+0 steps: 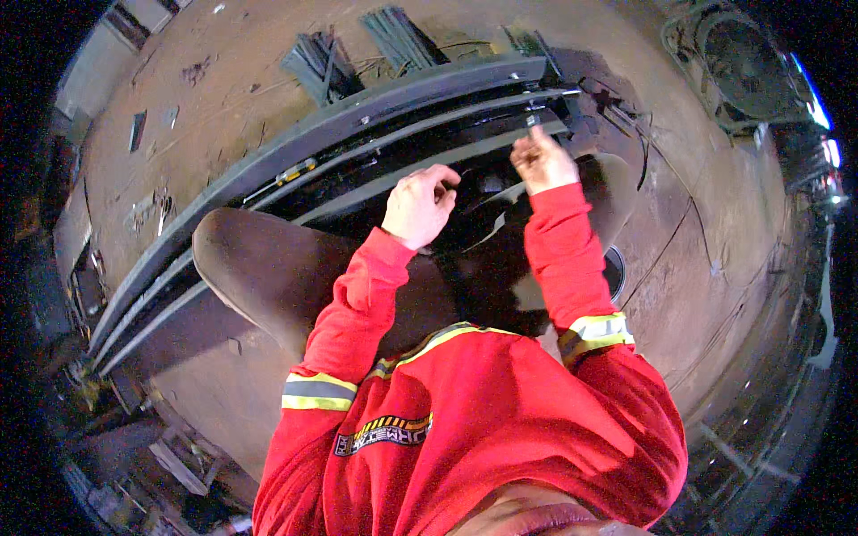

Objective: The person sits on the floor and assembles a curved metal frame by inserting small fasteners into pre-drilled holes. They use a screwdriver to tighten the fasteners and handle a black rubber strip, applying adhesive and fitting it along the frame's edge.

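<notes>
My left hand hovers over my lap just in front of the long metal beam, its fingers curled toward the thumb. Whatever it may hold is hidden. To its right, my right hand is raised close to the beam's right end, with fingers drawn together. Just beyond its fingertips shows a small bright metal piece, too small to name. A long dark metal beam with parallel rails runs across in front of me. A yellow-and-black handled screwdriver-like tool lies along it, left of my hands.
Bundles of dark metal bars lie on the brown floor beyond the beam. Cables trail over the floor at right. A large round fan-like machine stands far right. Scrap pieces lie at lower left.
</notes>
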`<state>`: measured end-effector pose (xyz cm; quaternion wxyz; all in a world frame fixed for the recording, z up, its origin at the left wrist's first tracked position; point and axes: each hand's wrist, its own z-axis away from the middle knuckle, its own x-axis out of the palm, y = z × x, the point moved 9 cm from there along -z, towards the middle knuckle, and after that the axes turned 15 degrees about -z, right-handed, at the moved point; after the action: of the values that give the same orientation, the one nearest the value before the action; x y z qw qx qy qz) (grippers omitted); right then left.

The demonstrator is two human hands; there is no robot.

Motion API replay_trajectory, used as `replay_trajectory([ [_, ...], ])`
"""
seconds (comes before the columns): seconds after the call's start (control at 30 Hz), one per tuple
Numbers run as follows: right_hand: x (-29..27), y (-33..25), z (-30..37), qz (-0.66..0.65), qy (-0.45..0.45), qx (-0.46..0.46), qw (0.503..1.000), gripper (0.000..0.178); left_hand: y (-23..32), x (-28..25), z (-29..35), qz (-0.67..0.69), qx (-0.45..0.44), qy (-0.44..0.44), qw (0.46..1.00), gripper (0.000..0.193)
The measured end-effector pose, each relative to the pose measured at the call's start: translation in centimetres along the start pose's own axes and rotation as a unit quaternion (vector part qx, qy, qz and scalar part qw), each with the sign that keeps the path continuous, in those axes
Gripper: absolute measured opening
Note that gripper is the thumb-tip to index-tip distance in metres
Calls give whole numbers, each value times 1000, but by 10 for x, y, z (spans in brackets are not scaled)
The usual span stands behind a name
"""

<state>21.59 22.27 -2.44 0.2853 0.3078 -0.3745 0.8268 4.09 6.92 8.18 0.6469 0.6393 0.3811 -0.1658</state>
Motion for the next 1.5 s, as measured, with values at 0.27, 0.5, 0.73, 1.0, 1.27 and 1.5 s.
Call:
replay_trajectory([
  [0.27,-22,-82,-52,223,102,-122,962,23,20,46,-90,170,-103,-78,977,15],
  [0.5,-31,-11,-81,58,135,-13,989,14,-45,146,-98,92,-215,-23,972,22],
  [0.73,-49,-22,-97,55,129,-95,986,13,-23,164,-111,172,-264,15,949,20],
  [1.0,-62,-26,-110,148,88,-100,980,23,-15,183,-123,210,-235,-50,948,21],
  [1.27,-47,-20,-98,125,110,-77,983,23,-25,194,-121,434,-311,-117,837,16],
  [1.5,-62,-21,-89,156,183,-22,970,38,-15,207,-133,427,-306,-179,832,13],
])
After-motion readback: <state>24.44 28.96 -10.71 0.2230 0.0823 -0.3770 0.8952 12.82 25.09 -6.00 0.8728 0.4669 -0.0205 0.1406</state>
